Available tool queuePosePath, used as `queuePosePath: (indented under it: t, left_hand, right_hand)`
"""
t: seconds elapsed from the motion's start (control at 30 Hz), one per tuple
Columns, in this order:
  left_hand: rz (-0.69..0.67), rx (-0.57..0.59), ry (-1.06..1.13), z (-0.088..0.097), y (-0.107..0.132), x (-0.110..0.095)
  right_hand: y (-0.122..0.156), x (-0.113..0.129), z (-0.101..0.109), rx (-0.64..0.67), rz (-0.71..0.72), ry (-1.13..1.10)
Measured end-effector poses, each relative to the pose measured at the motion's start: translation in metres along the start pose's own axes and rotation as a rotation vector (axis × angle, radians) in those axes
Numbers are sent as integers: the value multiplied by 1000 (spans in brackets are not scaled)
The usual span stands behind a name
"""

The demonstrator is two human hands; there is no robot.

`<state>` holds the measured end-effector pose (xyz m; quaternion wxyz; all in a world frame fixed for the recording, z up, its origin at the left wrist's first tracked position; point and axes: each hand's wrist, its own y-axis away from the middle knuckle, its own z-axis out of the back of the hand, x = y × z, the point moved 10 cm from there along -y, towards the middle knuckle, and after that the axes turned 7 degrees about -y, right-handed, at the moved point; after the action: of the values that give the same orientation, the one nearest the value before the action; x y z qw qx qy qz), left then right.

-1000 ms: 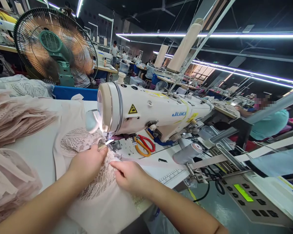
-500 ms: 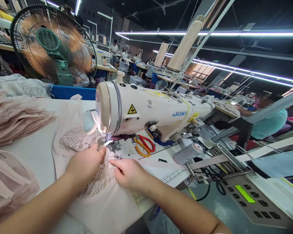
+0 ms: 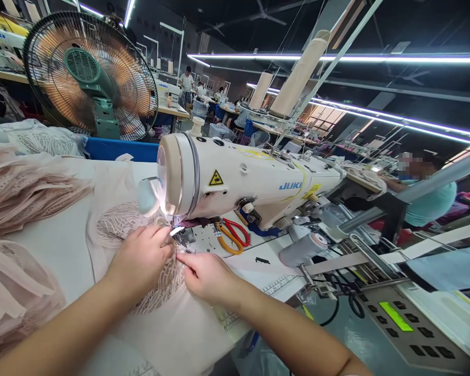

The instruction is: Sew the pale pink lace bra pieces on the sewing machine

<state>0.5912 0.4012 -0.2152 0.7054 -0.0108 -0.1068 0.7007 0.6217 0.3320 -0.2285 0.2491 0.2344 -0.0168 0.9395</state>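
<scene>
Pale pink lace fabric (image 3: 162, 292) lies on the machine bed and runs up under the needle area of a white JUKI sewing machine (image 3: 227, 177). My left hand (image 3: 141, 258) is closed on the lace just in front of the presser foot, with its fingertips close to the lit needle area. To its right, my right hand (image 3: 209, 277) pinches the edge of the same lace between thumb and forefinger. The needle itself is hidden behind the machine head and my left fingers. Plain sheer cloth (image 3: 184, 334) hangs from the lace toward me.
Scissors with red and orange handles (image 3: 235, 235) lie right of the needle. A grey thread cone (image 3: 303, 249) rests beside the bed. Piles of pink pieces (image 3: 27, 193) sit at left. Behind are a large fan (image 3: 90, 73) and a blue bin edge (image 3: 113, 150). A control panel (image 3: 411, 324) is at lower right.
My left fingers have shifted from a raised thumb grip to lying over the lace, nearer the needle. My right hand keeps its pinch. The view has shifted slightly.
</scene>
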Motion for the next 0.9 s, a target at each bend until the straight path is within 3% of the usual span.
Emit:
queuePosePath:
  t: [0.07, 0.17, 0.43, 0.9]
  left_hand:
    - [-57, -13, 31, 1, 3, -6]
    - [-35, 24, 71, -3, 7, -6]
    - [6, 360, 86, -28, 19, -4]
    - [68, 453, 45, -28, 14, 6]
  right_hand:
    - [-1, 0, 0, -13, 8, 9]
    - [-3, -2, -3, -13, 5, 83]
    - [-6, -8, -7, -28, -29, 269]
    - [-4, 1, -3, 42, -97, 423]
